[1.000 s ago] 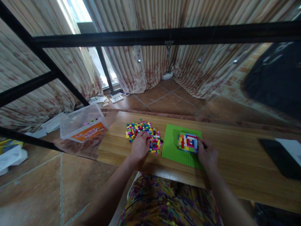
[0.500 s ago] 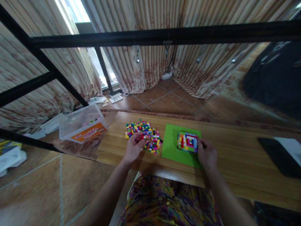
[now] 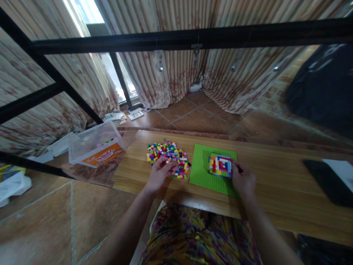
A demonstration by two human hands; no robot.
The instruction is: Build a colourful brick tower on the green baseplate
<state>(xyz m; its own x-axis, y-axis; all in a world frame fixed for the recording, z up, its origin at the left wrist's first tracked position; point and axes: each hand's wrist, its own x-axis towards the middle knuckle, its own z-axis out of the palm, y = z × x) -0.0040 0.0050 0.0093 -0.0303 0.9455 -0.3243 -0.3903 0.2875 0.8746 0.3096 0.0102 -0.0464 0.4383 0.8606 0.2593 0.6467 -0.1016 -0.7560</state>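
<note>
A: Report hand status.

B: I see the left hand (image 3: 159,173) palm-up at the near edge of the loose brick pile (image 3: 168,157), fingers curled; I cannot tell if they grip a brick. The right hand (image 3: 244,181) rests on the green baseplate (image 3: 201,173), fingers together, touching the multicoloured brick block (image 3: 220,166).

A: Location?

B: On the wooden table (image 3: 275,191).

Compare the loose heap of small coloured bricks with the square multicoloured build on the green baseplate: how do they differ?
The heap of small coloured bricks lies scattered straight on the wooden table; the square multicoloured build sits on the green baseplate. The heap is jumbled, the build laid in nested coloured rings. The left hand is at the heap, the right hand at the build's right edge. Both share the same bright colours.
</note>
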